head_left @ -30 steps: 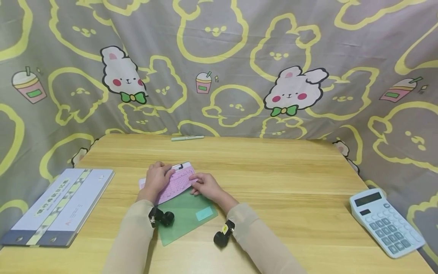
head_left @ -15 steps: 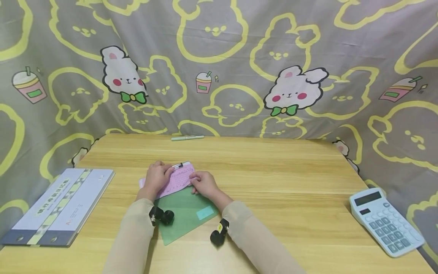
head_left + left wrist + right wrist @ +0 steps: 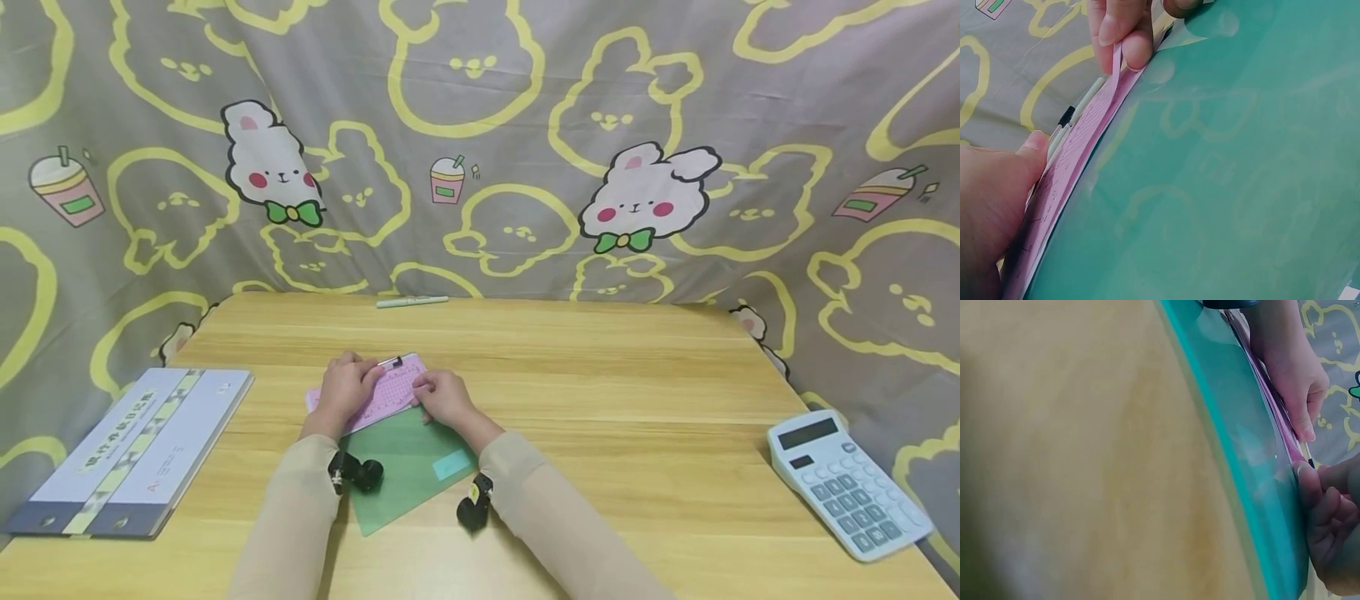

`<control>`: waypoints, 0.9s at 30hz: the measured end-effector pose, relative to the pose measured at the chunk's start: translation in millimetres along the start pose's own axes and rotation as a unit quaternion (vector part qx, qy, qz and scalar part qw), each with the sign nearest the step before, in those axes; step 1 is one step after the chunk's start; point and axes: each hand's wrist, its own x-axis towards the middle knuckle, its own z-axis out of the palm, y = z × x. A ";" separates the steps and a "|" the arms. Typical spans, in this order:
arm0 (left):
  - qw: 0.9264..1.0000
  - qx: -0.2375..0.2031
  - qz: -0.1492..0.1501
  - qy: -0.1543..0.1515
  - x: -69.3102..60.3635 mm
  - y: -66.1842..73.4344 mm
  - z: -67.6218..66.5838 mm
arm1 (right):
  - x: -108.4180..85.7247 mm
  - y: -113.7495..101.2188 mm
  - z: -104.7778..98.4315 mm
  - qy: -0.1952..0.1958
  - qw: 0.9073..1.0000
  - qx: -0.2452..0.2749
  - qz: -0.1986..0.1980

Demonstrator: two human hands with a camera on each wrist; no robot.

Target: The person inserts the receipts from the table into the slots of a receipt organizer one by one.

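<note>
A translucent green folder (image 3: 405, 475) lies at an angle on the table, with a light blue label on its near right part. Across its far end lie pink printed sheets (image 3: 392, 393). Along their far edge sits a metal clip with a black end (image 3: 392, 362). My left hand (image 3: 347, 392) rests flat on the sheets, its thumb beside the clip. My right hand (image 3: 447, 400) pinches the sheets' right edge between thumb and fingers. In the left wrist view, that pinched pink edge (image 3: 1116, 65) is lifted. The left palm hides part of the sheets.
To the left lies a thick lavender-blue ledger (image 3: 135, 454) with a patterned band. A light blue calculator (image 3: 847, 487) is at the right edge of the table. A pale green pen (image 3: 412, 302) lies at the back, before the patterned curtain (image 3: 517, 150).
My right hand has shifted slightly left and away from me, and the near edge of the pink sheets has drawn back off the green folder. The clip's black end lies lower. My left hand stays put.
</note>
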 end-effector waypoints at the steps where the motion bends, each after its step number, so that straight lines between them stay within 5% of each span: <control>1: 1.000 -0.001 0.000 -0.001 0.0 0.0 0.0 | 0.4 0.1 0.1 0.002 1.000 -0.002 0.002; 12: 1.000 -0.002 -0.010 -0.013 -1.6 1.3 2.3 | 1.1 2.6 1.1 0.007 1.000 0.008 0.013; 21: 1.000 -0.006 0.004 0.016 -3.1 0.2 6.6 | -4.0 5.9 -3.1 0.000 0.998 0.066 0.002; 27: 1.000 -0.010 -0.013 -0.003 -5.7 2.9 7.4 | -16.2 10.1 -9.2 -0.042 0.994 0.100 -0.013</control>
